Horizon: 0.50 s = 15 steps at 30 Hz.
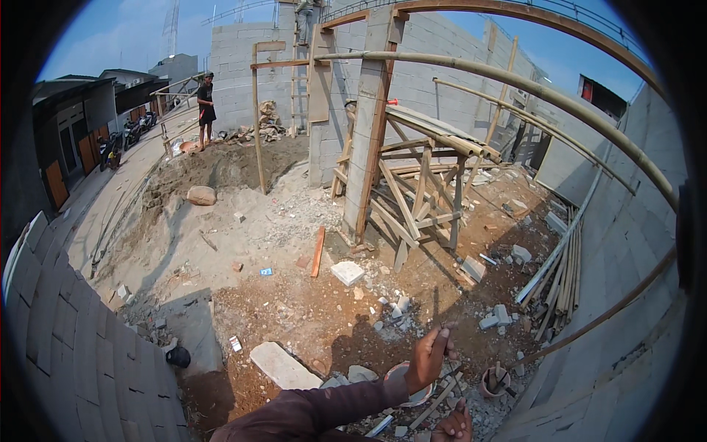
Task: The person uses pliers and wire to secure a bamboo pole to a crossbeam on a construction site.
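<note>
Rubble-strewn building plot [287, 317] | left hand [428, 359] curled over the bucket [422, 399], right hand [453, 425] half-curled to its near right; I can't tell what either grips | seemingly fine fingerwork; calls for steady fingers

Past the left hand [426, 362], a way over the dirt ground [291, 306] is left between the pale slab [283, 366] and the concrete post [364, 147], narrowed by a white block [347, 273]. Toward the ground's right edge, passage is hampered by a small bucket [487, 384] and piled poles [563, 287]; higher up, it is crossed by a bamboo pole [560, 94].
</note>
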Tool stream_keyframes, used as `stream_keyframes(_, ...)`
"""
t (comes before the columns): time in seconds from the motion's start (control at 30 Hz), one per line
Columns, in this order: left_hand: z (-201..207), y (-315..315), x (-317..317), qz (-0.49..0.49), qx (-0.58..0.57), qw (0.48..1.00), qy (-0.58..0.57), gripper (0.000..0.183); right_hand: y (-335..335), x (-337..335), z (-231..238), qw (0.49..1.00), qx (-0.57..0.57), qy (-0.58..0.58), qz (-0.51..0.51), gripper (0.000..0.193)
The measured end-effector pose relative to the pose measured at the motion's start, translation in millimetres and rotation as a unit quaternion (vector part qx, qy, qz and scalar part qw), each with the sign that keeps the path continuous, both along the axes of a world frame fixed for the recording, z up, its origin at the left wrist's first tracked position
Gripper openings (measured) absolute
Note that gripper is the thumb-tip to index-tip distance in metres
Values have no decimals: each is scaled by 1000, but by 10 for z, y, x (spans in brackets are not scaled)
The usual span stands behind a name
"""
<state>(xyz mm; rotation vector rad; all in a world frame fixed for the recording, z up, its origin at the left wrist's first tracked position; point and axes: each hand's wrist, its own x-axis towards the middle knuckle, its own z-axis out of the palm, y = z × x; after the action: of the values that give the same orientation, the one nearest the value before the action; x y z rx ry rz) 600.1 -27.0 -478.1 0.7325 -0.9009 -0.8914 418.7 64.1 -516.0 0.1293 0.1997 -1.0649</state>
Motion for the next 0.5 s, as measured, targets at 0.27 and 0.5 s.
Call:
stream_keyframes(0.27, 183, -109, -10, 6, -19, 993, 114, 37, 93, 77, 441, 985, -132, -105, 29, 21)
stream_keyframes(0.5, 295, -312, 11, 140, -67, 979, -133, 35, 29, 91, 215, 985, -98, -99, 106, 29)
